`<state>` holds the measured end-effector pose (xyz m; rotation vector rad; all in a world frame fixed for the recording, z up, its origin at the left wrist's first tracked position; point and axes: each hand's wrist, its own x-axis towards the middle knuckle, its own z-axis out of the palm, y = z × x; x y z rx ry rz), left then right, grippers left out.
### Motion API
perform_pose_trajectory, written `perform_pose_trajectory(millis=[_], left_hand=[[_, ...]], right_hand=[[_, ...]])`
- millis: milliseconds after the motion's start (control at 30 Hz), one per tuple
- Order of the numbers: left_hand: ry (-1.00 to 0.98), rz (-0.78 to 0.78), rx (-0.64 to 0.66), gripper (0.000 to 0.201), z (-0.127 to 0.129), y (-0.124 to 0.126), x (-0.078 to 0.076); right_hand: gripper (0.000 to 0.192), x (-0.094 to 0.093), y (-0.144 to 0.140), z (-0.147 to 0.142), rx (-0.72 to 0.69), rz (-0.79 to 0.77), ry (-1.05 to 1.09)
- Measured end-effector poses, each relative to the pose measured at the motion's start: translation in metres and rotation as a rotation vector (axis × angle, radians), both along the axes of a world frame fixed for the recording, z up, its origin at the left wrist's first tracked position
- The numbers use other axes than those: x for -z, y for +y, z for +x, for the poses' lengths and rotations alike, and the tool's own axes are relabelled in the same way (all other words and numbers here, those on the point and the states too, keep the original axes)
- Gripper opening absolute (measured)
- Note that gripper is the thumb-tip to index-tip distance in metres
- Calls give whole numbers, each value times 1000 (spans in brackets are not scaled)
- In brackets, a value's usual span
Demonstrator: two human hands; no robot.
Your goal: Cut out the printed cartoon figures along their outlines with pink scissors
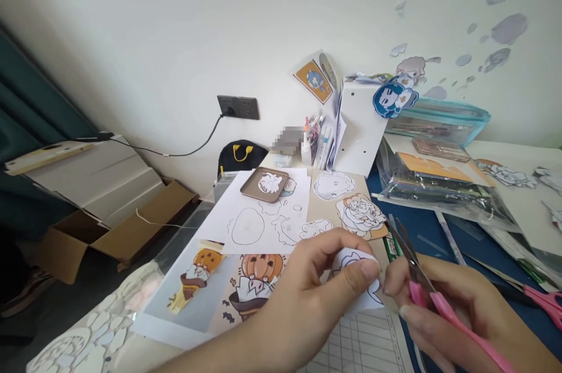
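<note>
My left hand (316,285) pinches a small white paper cutout (357,260) with a drawn outline between thumb and fingers. My right hand (456,314) grips pink-handled scissors (421,285), whose dark blades point up and away, close beside the cutout. Both hands are low in the frame, over printed sheets with pumpkin cartoon figures (257,279). A white sheet with cut-out holes (263,221) lies just beyond the left hand.
A brown tray (250,188) holds a cutout. More cartoon cutouts (360,212) lie on tan card. A second pink scissors (547,300) rests at right on the blue mat (428,229). Plastic folders (439,185), a white box (362,127), and a cardboard box (114,232) on the floor surround the desk.
</note>
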<state>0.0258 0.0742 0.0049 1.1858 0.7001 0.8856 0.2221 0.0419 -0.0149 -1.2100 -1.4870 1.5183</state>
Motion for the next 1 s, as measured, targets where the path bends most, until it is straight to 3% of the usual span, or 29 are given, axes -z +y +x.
perform_pose_trajectory(millis=[133, 333, 567, 767, 1000], left_hand=[[197, 62, -27, 18, 2, 0, 6], [401, 207, -65, 9, 5, 1, 15], [429, 229, -33, 13, 4, 2, 12], [373, 216, 37, 15, 3, 4, 6], [210, 53, 59, 18, 5, 3, 3]], right_hand=[[31, 5, 11, -3, -56, 54, 6], [31, 2, 8, -11, 83, 113, -103], [21, -4, 8, -18, 165, 231, -227], [19, -9, 9, -16, 168, 212, -169], [25, -21, 6, -9, -25, 120, -39]])
